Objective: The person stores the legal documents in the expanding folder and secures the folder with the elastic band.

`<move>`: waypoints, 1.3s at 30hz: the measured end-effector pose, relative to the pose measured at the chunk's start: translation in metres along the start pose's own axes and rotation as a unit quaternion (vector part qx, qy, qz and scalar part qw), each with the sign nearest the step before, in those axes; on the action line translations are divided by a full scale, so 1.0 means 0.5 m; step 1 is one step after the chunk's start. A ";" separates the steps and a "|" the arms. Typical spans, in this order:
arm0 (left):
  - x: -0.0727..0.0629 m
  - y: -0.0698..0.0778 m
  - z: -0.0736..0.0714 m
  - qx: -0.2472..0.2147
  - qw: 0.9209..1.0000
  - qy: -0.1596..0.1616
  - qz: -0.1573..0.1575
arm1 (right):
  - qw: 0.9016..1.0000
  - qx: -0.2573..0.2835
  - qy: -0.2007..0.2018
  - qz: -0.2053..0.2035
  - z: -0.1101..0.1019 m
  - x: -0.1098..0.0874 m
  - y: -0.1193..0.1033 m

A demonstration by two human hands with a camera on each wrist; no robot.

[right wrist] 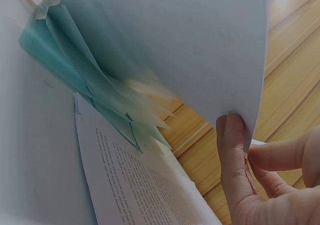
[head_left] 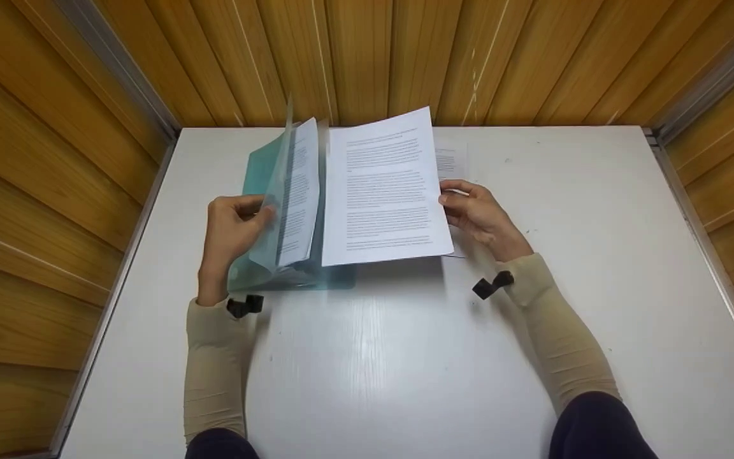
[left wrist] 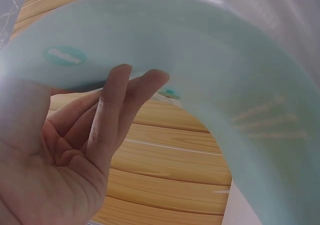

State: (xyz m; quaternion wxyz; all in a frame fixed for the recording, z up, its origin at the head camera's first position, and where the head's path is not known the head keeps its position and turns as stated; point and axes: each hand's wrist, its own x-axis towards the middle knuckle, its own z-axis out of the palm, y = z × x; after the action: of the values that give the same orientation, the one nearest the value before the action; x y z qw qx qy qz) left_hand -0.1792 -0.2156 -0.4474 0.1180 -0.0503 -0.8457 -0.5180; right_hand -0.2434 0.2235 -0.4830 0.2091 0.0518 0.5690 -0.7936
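Observation:
A teal translucent document folder [head_left: 262,166] stands partly spread on the white table, with printed pages [head_left: 300,191] inside it. My left hand [head_left: 233,229] pinches the folder's clear flap between thumb and fingers; in the left wrist view the flap [left wrist: 200,45] bends over the hand [left wrist: 75,150]. My right hand [head_left: 478,213] pinches the right edge of a printed sheet [head_left: 383,191], raised and tilted beside the folder. The right wrist view shows the raised sheet's blank-looking back [right wrist: 210,50] between thumb and fingers.
Another printed paper [head_left: 453,162] lies on the white table [head_left: 354,370], partly behind the raised sheet. Wood-plank walls [head_left: 360,57] border the table's back and sides. Small black devices [head_left: 246,306] are strapped at both wrists.

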 end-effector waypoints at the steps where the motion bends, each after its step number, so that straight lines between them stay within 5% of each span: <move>1: 0.000 -0.001 0.000 -0.001 1.000 0.000 0.001 | 1.000 0.002 -0.001 0.000 0.004 0.001 0.002; 39: -0.003 -0.002 0.003 -0.003 1.000 0.004 0.006 | 1.000 0.005 0.003 -0.003 0.131 0.035 0.053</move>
State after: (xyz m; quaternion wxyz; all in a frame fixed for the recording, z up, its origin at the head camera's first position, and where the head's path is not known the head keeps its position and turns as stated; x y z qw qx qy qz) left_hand -0.1780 -0.2146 -0.4496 0.1245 -0.0531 -0.8432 -0.5202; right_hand -0.2389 0.1512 -0.4892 0.2044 0.0537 0.5660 -0.7968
